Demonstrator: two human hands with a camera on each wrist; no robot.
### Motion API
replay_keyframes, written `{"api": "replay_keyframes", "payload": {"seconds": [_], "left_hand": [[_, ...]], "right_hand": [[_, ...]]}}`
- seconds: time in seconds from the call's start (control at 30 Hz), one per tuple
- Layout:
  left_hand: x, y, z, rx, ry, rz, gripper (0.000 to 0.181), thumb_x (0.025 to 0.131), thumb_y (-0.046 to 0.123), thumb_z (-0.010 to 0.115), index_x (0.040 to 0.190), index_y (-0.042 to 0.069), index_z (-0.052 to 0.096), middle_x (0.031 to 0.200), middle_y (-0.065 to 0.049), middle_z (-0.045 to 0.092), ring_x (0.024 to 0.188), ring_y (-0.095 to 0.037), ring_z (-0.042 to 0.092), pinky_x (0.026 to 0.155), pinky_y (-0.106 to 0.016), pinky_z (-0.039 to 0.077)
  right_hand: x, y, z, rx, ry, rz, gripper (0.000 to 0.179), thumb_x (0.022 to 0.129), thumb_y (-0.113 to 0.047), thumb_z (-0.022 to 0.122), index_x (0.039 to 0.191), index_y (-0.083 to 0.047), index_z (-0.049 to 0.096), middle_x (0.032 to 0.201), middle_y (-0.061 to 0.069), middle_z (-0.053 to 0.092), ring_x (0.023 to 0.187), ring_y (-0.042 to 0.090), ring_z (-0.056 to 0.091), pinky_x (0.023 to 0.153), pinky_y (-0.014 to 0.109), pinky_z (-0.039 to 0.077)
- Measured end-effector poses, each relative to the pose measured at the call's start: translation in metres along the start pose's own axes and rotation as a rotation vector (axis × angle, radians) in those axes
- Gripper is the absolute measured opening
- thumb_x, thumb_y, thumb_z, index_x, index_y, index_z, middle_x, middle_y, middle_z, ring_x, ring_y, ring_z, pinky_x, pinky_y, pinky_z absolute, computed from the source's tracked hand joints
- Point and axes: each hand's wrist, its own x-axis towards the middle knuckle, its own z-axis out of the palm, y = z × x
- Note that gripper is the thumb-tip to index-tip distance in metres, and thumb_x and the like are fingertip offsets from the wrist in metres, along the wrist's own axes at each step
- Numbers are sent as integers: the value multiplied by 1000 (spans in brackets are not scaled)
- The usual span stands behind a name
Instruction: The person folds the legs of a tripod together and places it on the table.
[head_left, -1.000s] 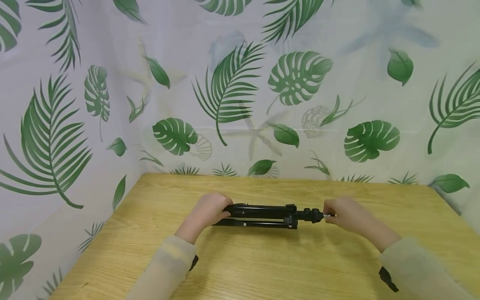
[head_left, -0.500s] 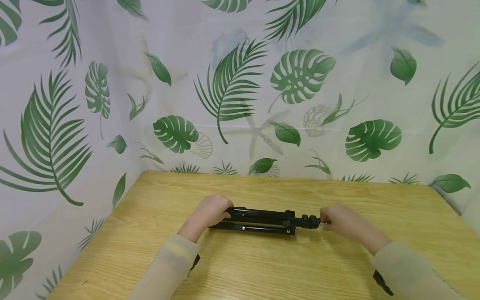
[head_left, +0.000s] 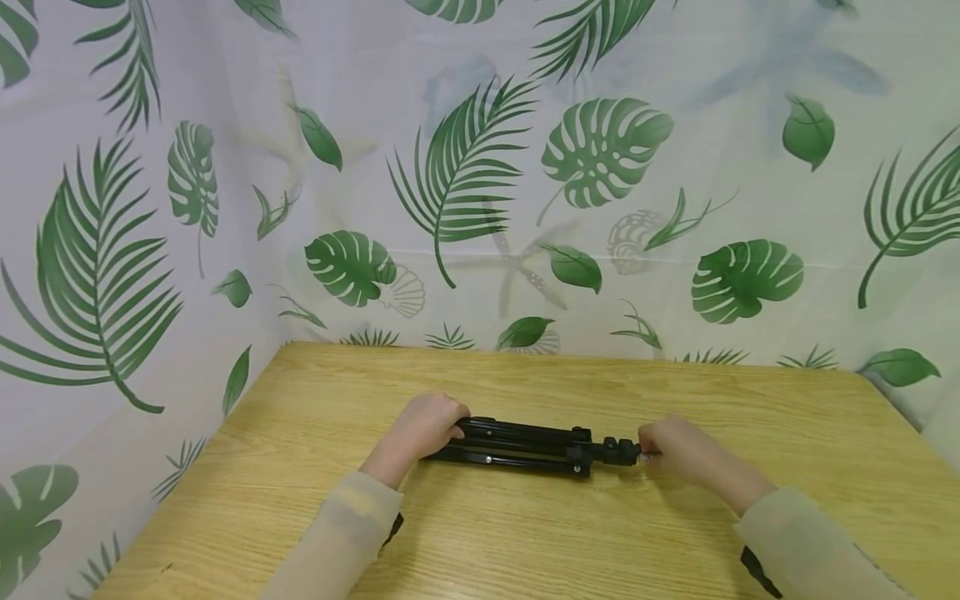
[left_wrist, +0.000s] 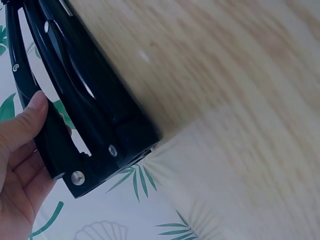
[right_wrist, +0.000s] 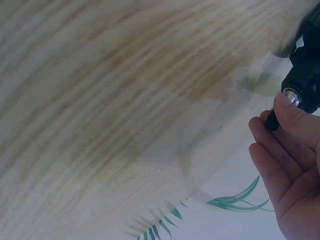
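Observation:
A folded black tripod stand (head_left: 517,435) lies sideways just over or on the table; I cannot tell whether it touches the wood. My left hand (head_left: 426,427) grips its left end, and in the left wrist view the thumb (left_wrist: 36,107) presses along one black leg (left_wrist: 52,140) with fingers behind it. At the opposite end, my right hand (head_left: 678,450) pinches the tip of the centre column. Close up in the right wrist view, a silver collar (right_wrist: 291,96) and a small black piece (right_wrist: 271,121) show between thumb and fingers. The rest of that tip is covered.
A wood-grain table (head_left: 540,533) spreads beneath both arms. Behind it and along the left hangs a white curtain (head_left: 480,167) printed with green leaves. Dark straps (head_left: 759,571) show under the sleeve cuffs.
The stand's right end has come down and towards me, so it now slants slightly. My right hand has moved left and nearer with it, while the left hand keeps its grip almost in place.

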Motion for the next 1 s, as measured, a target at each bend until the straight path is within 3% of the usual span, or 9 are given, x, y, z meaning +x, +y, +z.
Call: {"api": "replay_keyframes", "payload": {"seconds": [0.23,0.47,0.73,0.87,1.0], "left_hand": [[-2,2,1,-22,31,-3,22,79,23,66,97,12,67,88,0,65,76,-13,61,64,-24,48],[-1,2,3,-36,28,-15,23,79,23,66,99,11,67,90,0,65,78,-13,61,66,-24,48],[-1,0,7,-68,17,-34,24,80,22,66,101,10,66,95,-2,65,82,-15,60,69,-27,48],[-3,0,9,-136,16,-52,27,82,21,64,105,8,64,100,-3,64,89,-17,59,74,-29,47],[-6,5,7,-192,70,-69,31,84,25,62,108,5,63,103,-6,62,91,-19,59,75,-31,47]], "right_hand": [[-2,0,-1,20,11,-2,18,75,-3,68,68,-10,54,62,-6,48,54,7,38,49,24,33],[-2,-1,-1,35,3,42,15,75,-5,68,70,-10,55,65,-4,51,57,8,44,50,26,37],[-1,1,1,-8,16,27,15,75,-6,69,69,-11,56,65,-5,52,56,7,47,50,25,39],[-4,-3,-5,-30,14,69,11,77,-10,67,83,-5,60,79,5,60,69,20,57,59,33,47],[-10,-14,-19,-31,76,139,26,81,-12,63,102,3,58,98,17,60,84,32,58,67,43,47]]}}
